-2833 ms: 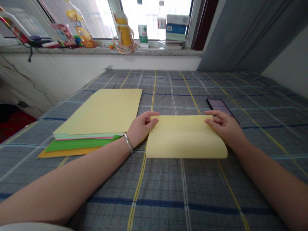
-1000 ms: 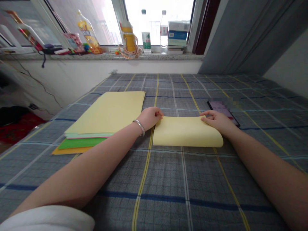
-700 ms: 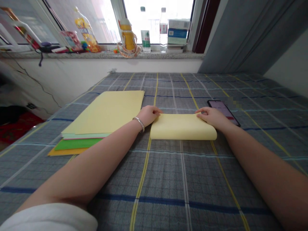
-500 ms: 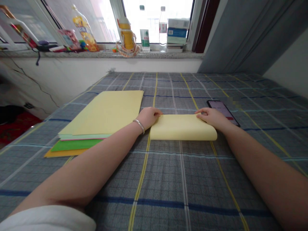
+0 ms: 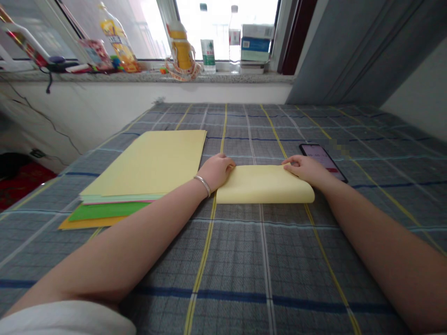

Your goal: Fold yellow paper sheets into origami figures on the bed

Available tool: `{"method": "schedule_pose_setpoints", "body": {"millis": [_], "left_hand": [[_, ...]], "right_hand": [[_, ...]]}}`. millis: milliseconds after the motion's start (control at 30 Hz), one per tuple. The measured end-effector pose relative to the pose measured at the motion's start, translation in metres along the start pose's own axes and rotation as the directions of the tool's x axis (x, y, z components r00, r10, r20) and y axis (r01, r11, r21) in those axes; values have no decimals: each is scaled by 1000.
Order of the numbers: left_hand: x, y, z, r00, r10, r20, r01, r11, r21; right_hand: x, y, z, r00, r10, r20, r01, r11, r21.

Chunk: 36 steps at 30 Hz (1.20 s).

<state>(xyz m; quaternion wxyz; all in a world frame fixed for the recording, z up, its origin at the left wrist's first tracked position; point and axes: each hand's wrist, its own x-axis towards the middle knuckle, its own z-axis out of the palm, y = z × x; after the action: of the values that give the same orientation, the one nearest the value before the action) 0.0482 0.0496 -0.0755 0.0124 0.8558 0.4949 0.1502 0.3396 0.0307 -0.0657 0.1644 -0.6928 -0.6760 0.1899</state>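
A sheet of pale yellow paper (image 5: 264,186) is bent over on itself on the checked cloth, its rounded bend facing me. My left hand (image 5: 217,169) pinches its far left corner; a silver bangle circles that wrist. At the far right corner, my right hand (image 5: 307,170) grips the paper between thumb and fingers. Both hands are closed on the far edge, where the sheet's edges meet. To the left of my left hand lies a stack of coloured paper (image 5: 153,163), yellow on top, with green and orange sheets showing at the near side.
A phone (image 5: 323,160) with its screen lit lies just beyond my right hand. The checked cloth (image 5: 237,260) covers the whole surface. Along the windowsill (image 5: 139,77) stand bottles, boxes (image 5: 256,44) and a yellow cup (image 5: 181,49). A grey curtain (image 5: 356,46) hangs at the right.
Both hands keep their hold on the folded sheet, which looks almost the same. The view has shifted very slightly.
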Motion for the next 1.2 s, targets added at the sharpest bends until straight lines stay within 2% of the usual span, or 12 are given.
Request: {"method": "schedule_pose_setpoints", "body": {"millis": [100,167,233,333,533,833,967,1200], "left_hand": [[-2,4,1,994,94,-60,-88,992,91],[-3,8,-2,977,205,-61,-193,967,168],[-3,11,-5,951,309,19,-306,928,213],[-1,15,-8,928,344,145,-369,906,208],[-3,19,-6,938,327,112,-340,931,130],[-20,48,-16,960,234,152,-258,952,167],[-27,54,-14,964,196,179,-229,956,183],[-32,58,-5,983,120,135,-144,972,183]], "right_hand": [[1,2,1,1000,-8,-6,8,1000,0],[1,4,2,1000,-14,-6,14,1000,5],[2,4,3,1000,-17,-7,17,1000,13],[2,4,3,1000,-23,-12,23,1000,13],[1,2,3,1000,-18,-14,18,1000,9],[-1,2,4,999,-27,-28,28,1000,13],[-1,3,4,999,-41,-30,42,999,19],[-4,-1,3,1000,-9,-14,10,997,80]]}}
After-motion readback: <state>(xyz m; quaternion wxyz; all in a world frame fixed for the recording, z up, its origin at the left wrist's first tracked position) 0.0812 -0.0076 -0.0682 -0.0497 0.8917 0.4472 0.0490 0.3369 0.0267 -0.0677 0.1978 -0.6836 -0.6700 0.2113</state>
